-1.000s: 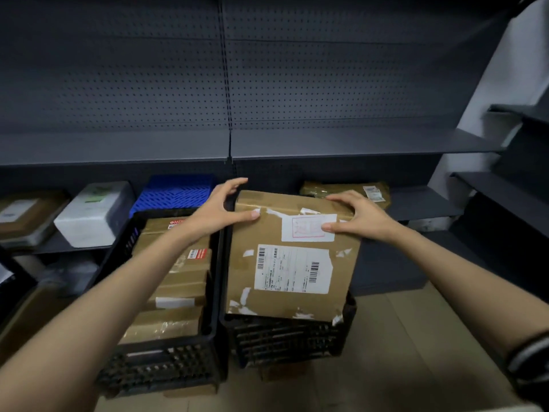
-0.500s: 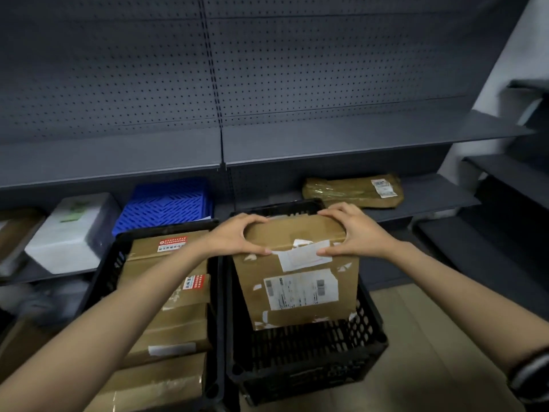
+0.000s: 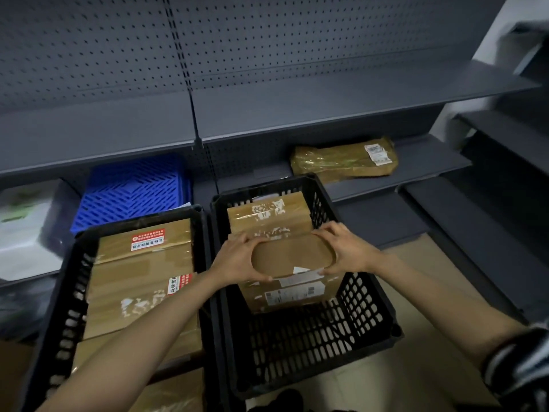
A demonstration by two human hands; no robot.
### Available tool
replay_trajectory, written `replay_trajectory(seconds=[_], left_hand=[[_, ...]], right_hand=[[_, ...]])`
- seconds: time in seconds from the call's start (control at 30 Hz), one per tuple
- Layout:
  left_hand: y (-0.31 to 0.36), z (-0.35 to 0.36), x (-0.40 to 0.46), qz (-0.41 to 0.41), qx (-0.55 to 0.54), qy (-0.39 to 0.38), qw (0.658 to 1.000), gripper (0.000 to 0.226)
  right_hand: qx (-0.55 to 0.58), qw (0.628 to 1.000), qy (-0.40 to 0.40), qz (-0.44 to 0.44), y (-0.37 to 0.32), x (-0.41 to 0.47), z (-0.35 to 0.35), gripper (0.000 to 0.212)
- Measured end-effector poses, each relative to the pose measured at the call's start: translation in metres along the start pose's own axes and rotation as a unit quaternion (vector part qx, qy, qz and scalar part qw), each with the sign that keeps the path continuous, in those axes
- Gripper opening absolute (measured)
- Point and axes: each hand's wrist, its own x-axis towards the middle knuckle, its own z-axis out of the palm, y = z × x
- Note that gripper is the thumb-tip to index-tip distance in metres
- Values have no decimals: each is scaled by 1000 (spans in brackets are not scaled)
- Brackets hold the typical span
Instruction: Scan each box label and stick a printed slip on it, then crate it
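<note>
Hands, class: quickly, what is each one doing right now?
Left hand: fingers curled round the box, holding it.
Right hand: holding the same box.

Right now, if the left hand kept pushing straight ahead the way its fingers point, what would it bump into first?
Probably the box standing behind: the left hand grips the held box's top end, fingers pointing away from the person toward the taped box at the back of the black crate. Depth is hard to judge.
</note>
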Motion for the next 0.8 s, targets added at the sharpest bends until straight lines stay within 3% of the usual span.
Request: replay_trajectory(seconds=[0.53,0.8], left_hand=[[-24,61,11,-60,17,24,998,98],[-29,68,13,-50,9,82,995,89]], right_hand=[[-56,998,9,-1,12,44,66,102],[-39,999,16,11,16,51,70,100]])
